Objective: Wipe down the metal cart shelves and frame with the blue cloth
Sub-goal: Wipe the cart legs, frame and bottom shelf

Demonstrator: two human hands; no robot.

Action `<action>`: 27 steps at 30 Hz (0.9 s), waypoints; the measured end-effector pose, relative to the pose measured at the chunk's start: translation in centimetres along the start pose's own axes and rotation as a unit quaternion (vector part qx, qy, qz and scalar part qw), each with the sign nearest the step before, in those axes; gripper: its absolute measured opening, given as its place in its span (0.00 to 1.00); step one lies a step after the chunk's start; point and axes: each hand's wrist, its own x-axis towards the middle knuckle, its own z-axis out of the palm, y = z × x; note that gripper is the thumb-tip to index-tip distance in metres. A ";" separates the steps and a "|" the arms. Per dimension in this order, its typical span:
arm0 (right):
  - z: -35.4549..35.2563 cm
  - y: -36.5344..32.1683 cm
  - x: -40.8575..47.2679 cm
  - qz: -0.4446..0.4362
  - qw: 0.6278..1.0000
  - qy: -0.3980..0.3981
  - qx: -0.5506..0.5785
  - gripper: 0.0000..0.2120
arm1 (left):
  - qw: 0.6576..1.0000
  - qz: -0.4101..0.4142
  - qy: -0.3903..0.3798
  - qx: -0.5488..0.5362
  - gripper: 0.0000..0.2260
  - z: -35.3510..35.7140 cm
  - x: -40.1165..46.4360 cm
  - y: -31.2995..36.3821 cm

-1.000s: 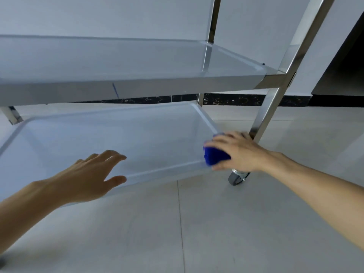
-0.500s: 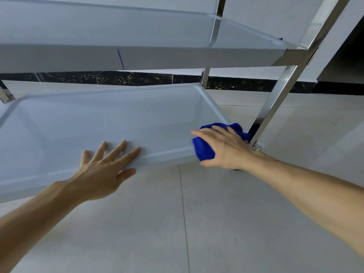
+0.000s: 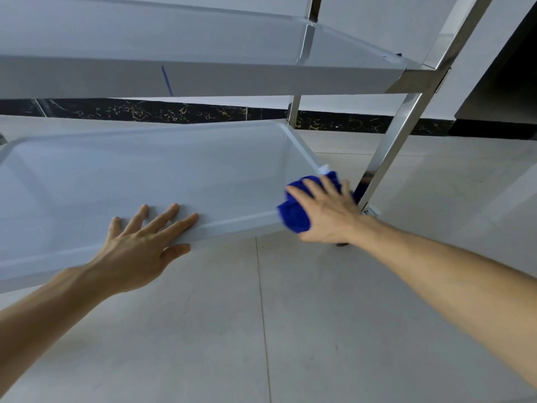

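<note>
At far left, the lower shelf (image 3: 145, 175) of the metal cart extends from the frame edge toward the right, its raised rim running along the near side. Above it, the upper shelf (image 3: 203, 80) spans the top of the view; a thin blue mark shows on its front face.

Left hand (image 3: 139, 245): laid flat on the near rim of the lower shelf, palm down. The four fingers are straight and spread, lying over the rim onto the shelf surface; the thumb lies below the rim edge. It holds nothing.

Right hand (image 3: 328, 210): placed on the blue cloth (image 3: 293, 216) at the near right corner of the lower shelf. The fingers are extended and slightly spread, pressing the bunched cloth down against the corner rim. Cloth shows to the left of the palm and beyond the fingertips.

Just right of the cloth, the near right upright (image 3: 398, 135) of the frame rises at a slant to meet the upper shelf. The tiled floor (image 3: 290, 330) lies beneath both forearms. A dark marbled skirting strip (image 3: 145, 112) runs along the wall base behind the cart.
</note>
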 end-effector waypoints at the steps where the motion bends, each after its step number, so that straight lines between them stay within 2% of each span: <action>1: 0.0 1.9 -0.3 0.009 1.000 -0.015 -0.015 0.46 | 1.000 0.002 0.002 -0.004 0.26 0.0 0.1 0.0; 3: 0.1 3.7 -0.4 -0.008 0.999 -0.025 -0.047 0.46 | 1.000 0.006 0.003 -0.006 0.27 -0.1 0.2 0.1; 6: 0.2 2.3 0.1 -0.032 0.997 -0.019 -0.068 0.46 | 1.000 0.004 -0.001 -0.018 0.29 -0.3 0.3 0.6; 9: -0.6 -1.7 0.9 -0.085 0.995 0.006 -0.059 0.46 | 1.000 -0.001 0.003 -0.023 0.30 -0.3 0.5 0.8; 14: -1.6 -12.2 2.4 -0.175 0.980 0.088 -0.025 0.44 | 0.998 -0.004 0.025 -0.053 0.29 -0.3 0.3 0.5; 18: -2.2 -14.9 3.3 -0.198 0.977 0.085 -0.005 0.52 | 0.985 0.011 0.088 -0.149 0.27 -0.9 -0.3 -0.5; 21: -3.6 -12.8 3.1 -0.210 0.975 0.057 0.033 0.60 | 0.977 0.005 0.057 -0.206 0.27 -1.7 -0.6 -1.6; 23: -4.2 -10.3 2.7 -0.204 0.971 0.075 0.102 0.53 | 0.970 0.013 0.072 -0.231 0.27 -2.2 -0.5 -1.5; 25: -3.9 -7.3 2.3 -0.151 0.958 0.119 0.214 0.36 | 0.961 0.052 0.134 -0.236 0.25 -2.8 -0.3 -0.4; 27: -2.7 -4.6 1.9 -0.064 0.951 0.108 0.283 0.23 | 0.956 0.106 0.177 -0.206 0.25 -3.3 0.2 1.8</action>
